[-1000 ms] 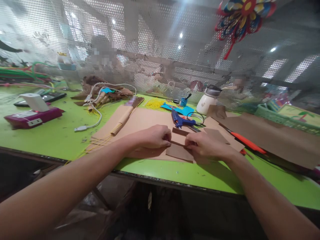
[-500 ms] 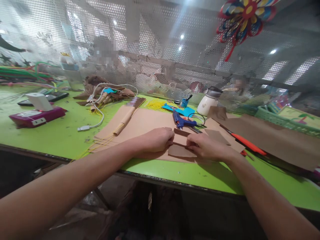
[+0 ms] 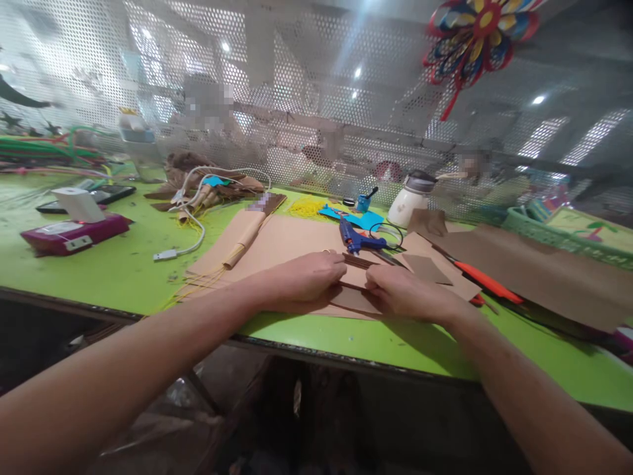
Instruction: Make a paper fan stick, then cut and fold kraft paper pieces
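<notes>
Both hands work low over pale brown paper sheets [image 3: 297, 241] near the table's front edge. My left hand [image 3: 314, 277] is closed, its fingertips pinching the left end of a small piece of brown paper [image 3: 355, 300]. The right end of that piece is in the closed fingers of my right hand [image 3: 403, 290]. A thin darker edge of it runs between the two hands. Just beyond lie several dark brown strips [image 3: 359, 262], side by side. A blue glue gun [image 3: 361, 241] rests behind the strips. My fingertips are partly hidden.
On the left are a rolled paper tube [image 3: 244, 241] with yellow strands, a white cable [image 3: 198, 234] and a purple box [image 3: 74, 234]. Rightward lie an orange-handled tool [image 3: 489, 282], brown paper [image 3: 534, 277] and a green basket [image 3: 568, 234]. A white bottle [image 3: 410, 201] stands behind.
My hands stay pinched on the small brown paper, with the right hand slightly further left. The front part of the paper looks a little more curved. The view has shifted slightly.
</notes>
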Motion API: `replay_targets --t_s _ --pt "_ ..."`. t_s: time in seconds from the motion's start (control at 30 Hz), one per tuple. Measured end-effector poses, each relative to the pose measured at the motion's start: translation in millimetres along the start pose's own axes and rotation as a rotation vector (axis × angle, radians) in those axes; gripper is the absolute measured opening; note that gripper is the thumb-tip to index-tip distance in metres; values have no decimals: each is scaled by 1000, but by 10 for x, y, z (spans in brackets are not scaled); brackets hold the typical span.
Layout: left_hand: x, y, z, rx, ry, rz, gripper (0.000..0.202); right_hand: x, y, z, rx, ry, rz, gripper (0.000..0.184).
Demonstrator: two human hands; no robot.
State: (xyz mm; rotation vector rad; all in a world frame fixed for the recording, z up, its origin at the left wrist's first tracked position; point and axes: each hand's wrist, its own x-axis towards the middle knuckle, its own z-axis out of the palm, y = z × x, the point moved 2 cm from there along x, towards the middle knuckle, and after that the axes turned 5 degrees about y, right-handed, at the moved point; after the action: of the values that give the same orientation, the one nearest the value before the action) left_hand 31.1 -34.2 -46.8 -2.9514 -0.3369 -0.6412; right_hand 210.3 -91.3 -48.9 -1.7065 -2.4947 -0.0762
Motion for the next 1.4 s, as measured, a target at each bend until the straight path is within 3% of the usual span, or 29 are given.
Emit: replay_targets --t_s 0.2,0.4,0.5,0.7,0.87,0.97,1.07,1.2,1.4 --pt "-28 0 -45 -78 -2 -29 12 -11 -39 -15 -16 13 -30 7" --pt "79 -201 -81 -451 -20 -426 26 19 -92 2 -96 119 -119 13" --pt "157 -240 -50 -650 -22 -483 28 45 -139 14 -145 242 -173 11" --pt "163 -179 -18 -568 -119 -578 38 74 -199 12 -207 442 -256 12" --pt "112 -216 -39 -631 -126 -561 40 84 -189 11 -155 465 -192 15" --pt "84 -239 -35 -676 -140 -555 42 71 -175 -42 120 485 -155 11" --pt "97 -194 -49 -734 -134 -475 40 49 -158 -133 367 486 -30 14" --pt "139 -117 -71 -750 -91 -380 37 35 -143 -213 502 355 126 19" --pt "144 -111 -64 -713 -68 -338 33 40 -96 -224 599 263 128 22"
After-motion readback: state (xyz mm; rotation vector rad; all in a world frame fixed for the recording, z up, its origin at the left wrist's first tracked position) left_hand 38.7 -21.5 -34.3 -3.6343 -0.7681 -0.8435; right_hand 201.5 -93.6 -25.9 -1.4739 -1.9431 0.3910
